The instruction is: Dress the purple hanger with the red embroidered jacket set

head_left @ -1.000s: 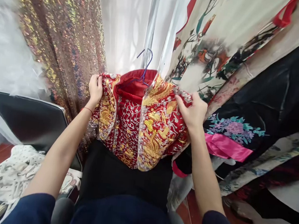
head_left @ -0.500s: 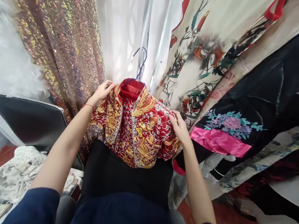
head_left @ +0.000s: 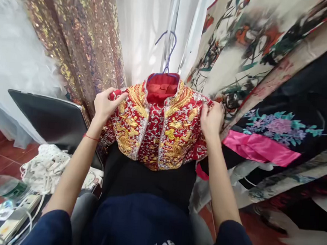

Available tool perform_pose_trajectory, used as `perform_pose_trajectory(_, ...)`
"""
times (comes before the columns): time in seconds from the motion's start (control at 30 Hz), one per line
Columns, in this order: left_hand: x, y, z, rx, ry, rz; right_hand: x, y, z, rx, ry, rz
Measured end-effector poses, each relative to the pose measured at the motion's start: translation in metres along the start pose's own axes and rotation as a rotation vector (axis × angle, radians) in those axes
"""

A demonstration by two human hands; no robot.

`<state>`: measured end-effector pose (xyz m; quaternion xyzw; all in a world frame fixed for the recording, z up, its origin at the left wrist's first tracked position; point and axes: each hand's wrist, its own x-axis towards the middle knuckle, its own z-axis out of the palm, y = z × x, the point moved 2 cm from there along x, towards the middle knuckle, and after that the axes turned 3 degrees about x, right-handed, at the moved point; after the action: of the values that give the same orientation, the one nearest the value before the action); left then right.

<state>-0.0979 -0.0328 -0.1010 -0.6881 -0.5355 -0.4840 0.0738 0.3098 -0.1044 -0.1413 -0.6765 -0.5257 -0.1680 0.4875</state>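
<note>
A short red jacket (head_left: pixel 176 131) with gold and silver embroidery faces me, its collar around a purple hanger (head_left: pixel 173 49) whose hook sticks up. My left hand (head_left: pixel 105 104) grips the shoulder on the left, thumb in front and fingers behind the cloth. At the opposite shoulder, my right hand (head_left: pixel 212 119) is closed on the fabric, its fingertips partly hidden. The jacket's lower edge hangs over black cloth (head_left: pixel 150 183) across my lap.
To the left stand a dark laptop-like panel (head_left: pixel 47 117), white lace cloth (head_left: pixel 45 166), a plastic bottle (head_left: pixel 4 186) and a power strip (head_left: pixel 17 220) with cables. Sequined fabric (head_left: pixel 82 37) hangs behind; a floral garment (head_left: pixel 243 49) and black garment with pink band (head_left: pixel 263 147) hang right.
The jacket now faces me squarely, its collar more upright and spread. My left hand's thumb has come over the front of the shoulder. The view has shifted, showing more of the bottle and power strip.
</note>
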Motion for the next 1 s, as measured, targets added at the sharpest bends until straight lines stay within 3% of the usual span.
perform_pose_trajectory(0.13,-0.014,-0.003,0.029,0.0,0.051,0.051,-0.062,-0.016,0.045,-0.252,-0.105,-0.082)
perform_pose_trajectory(0.23,-0.014,-0.013,0.053,0.0,0.061,0.034,-0.113,-0.02,0.074,-0.278,-0.231,-0.136)
perform_pose_trajectory(0.3,-0.013,-0.016,0.063,0.009,0.065,-0.006,-0.132,-0.019,0.091,-0.251,-0.282,-0.119)
perform_pose_trajectory(0.5,-0.014,-0.002,0.072,-0.04,0.072,-0.091,-0.116,-0.032,0.129,-0.204,-0.323,-0.015)
perform_pose_trajectory(0.6,-0.032,0.006,0.07,-0.073,0.076,-0.097,-0.111,-0.041,0.133,-0.217,-0.311,0.047)
perform_pose_trajectory(0.67,-0.065,0.005,0.072,-0.099,0.086,-0.113,-0.124,-0.042,0.127,-0.208,-0.272,0.065)
perform_pose_trajectory(0.73,-0.116,-0.003,0.081,-0.177,0.103,-0.201,-0.15,-0.038,0.118,-0.153,-0.243,0.066)
perform_pose_trajectory(0.8,-0.175,-0.016,0.102,-0.356,0.065,-0.441,-0.185,-0.032,0.113,-0.007,-0.307,0.08)
perform_pose_trajectory(0.83,-0.205,-0.023,0.117,-0.476,-0.001,-0.651,-0.205,-0.029,0.114,0.127,-0.397,0.113)
perform_pose_trajectory(0.87,-0.232,-0.03,0.133,-0.591,-0.048,-0.899,-0.225,-0.026,0.117,0.306,-0.5,0.199)
perform_pose_trajectory(0.9,-0.254,-0.035,0.147,-0.624,-0.088,-1.024,-0.244,-0.023,0.122,0.494,-0.595,0.353)
perform_pose_trajectory(1.0,-0.287,-0.047,0.185,-0.73,-0.18,-1.197,-0.288,-0.019,0.144,0.767,-0.74,0.733)
